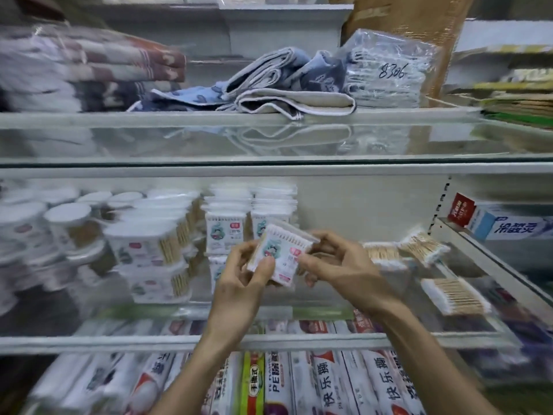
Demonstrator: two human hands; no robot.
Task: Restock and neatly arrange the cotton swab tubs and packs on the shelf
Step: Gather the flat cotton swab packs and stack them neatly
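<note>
Gripping cotton swab pack (282, 250) with left hand (239, 283) and right hand (341, 265), fingers curled round its edges; tilted, in front of stacked packs (226, 232) on glass shelf (89, 342).

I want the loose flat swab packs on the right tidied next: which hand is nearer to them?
Right. The right hand is just left of the loose flat swab packs, holding the square pack; the left hand holds that pack's other side, farther left.
</note>
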